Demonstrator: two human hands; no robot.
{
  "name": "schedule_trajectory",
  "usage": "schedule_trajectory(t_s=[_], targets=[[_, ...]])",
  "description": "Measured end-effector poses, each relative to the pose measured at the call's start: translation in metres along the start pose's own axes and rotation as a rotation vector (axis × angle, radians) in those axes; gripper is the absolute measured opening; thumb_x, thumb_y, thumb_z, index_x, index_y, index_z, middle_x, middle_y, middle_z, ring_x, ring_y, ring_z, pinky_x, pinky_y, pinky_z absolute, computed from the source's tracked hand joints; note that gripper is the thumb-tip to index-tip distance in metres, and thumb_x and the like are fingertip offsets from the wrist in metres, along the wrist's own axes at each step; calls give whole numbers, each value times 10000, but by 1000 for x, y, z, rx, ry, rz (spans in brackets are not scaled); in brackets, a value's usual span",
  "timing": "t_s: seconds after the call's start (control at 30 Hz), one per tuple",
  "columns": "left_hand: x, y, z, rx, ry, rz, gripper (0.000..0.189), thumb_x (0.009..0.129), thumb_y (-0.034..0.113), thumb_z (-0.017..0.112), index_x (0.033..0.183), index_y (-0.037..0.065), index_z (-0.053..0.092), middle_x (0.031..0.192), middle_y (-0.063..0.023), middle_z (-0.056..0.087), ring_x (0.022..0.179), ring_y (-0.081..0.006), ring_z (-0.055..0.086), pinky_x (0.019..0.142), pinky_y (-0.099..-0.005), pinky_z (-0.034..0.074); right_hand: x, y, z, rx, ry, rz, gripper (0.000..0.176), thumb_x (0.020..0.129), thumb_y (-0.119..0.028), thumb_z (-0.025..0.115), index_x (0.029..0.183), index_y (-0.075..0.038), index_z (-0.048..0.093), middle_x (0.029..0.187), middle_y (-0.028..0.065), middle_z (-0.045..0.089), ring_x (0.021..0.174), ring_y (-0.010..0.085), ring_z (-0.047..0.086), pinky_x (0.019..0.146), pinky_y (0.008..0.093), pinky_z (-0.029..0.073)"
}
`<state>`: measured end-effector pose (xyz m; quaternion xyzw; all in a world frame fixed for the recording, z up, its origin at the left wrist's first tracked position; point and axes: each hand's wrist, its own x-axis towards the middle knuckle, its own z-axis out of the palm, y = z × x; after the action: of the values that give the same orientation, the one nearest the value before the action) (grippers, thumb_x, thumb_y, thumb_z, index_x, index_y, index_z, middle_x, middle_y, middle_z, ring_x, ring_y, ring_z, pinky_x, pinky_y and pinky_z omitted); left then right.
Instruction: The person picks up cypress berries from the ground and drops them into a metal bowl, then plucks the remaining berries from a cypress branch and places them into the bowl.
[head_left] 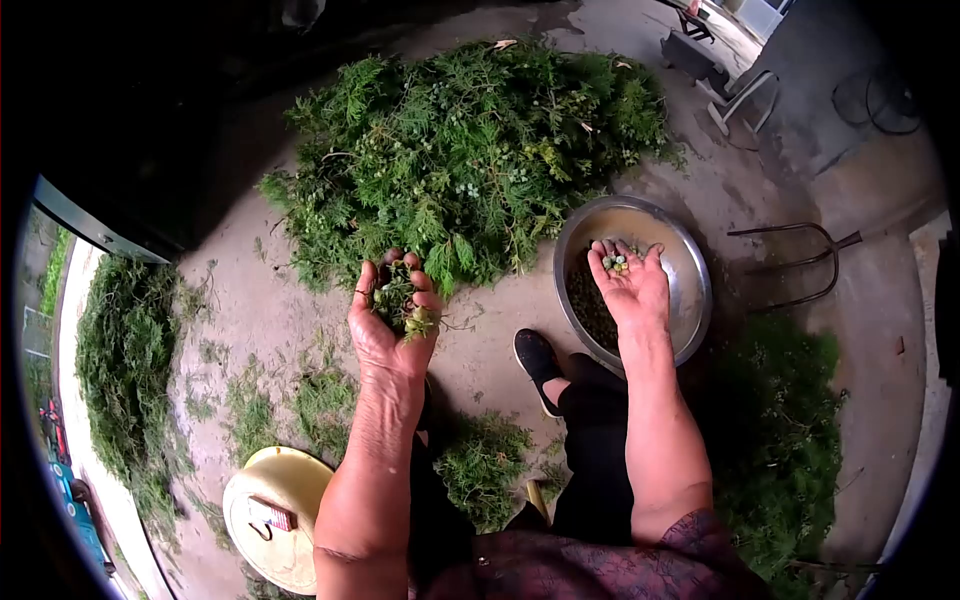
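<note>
My left hand [382, 342] is closed around a small conifer sprig [398, 298] with round green cones, its fingers curled up over it. Palm up over the metal basin [688, 262], my right hand [640, 297] cups several small green and yellowish cones [615, 264] near its fingertips. Inside the basin, on its left side, lies a heap of small cones [590, 308], partly hidden by my right hand and forearm. A large pile of green conifer branches [440, 165] lies on the floor just beyond my hands.
A pale yellow tub [250, 500] with a small box [272, 515] on it stands at lower left. Cut greenery [125, 360] lies along the left and more [780, 430] at right. A metal fork [825, 262] rests right of the basin. My shoe [537, 365] is beside the basin.
</note>
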<state>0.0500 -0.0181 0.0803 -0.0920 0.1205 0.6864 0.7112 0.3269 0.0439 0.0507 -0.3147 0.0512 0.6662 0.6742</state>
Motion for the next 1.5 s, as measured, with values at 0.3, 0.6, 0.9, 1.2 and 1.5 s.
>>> schedule_trajectory(t_s=[0.3,0.6,0.9,1.2,1.5], targets=[[-4,5,8,-61,44,40,261,870,314,521,980,78,545,938,-102,579,717,-215,563,532,-290,483,52,-86,-52,343,342,-199,483,884,-341,506,1226,-9,422,1240,176,450,1174,377,387,939,571,387],[-3,6,10,-121,75,102,280,880,335,504,997,82,527,922,-107,583,723,-225,573,541,-307,494,-54,29,49,-863,-424,-428,266,875,-105,552,1124,-13,532,874,18,567,721,108,560,652,230,471],[-9,14,11,-39,132,185,299,888,342,489,988,62,523,911,-114,584,706,-210,560,536,-299,490,-126,137,81,-1379,-1025,-868,268,701,38,666,952,-45,618,876,61,524,741,152,533,639,244,447],[-4,13,-4,-117,41,212,296,879,357,526,964,74,544,834,-54,600,689,-170,550,623,-286,479,-112,168,74,-1428,-1015,-943,145,748,68,569,883,21,598,904,100,509,810,205,531,721,297,463],[-8,23,-10,-65,103,209,300,855,365,565,955,82,551,808,-14,567,647,-126,535,524,-246,450,-62,176,64,-1441,-898,-913,168,933,-95,430,1050,1,500,954,31,503,717,98,458,628,218,402]])
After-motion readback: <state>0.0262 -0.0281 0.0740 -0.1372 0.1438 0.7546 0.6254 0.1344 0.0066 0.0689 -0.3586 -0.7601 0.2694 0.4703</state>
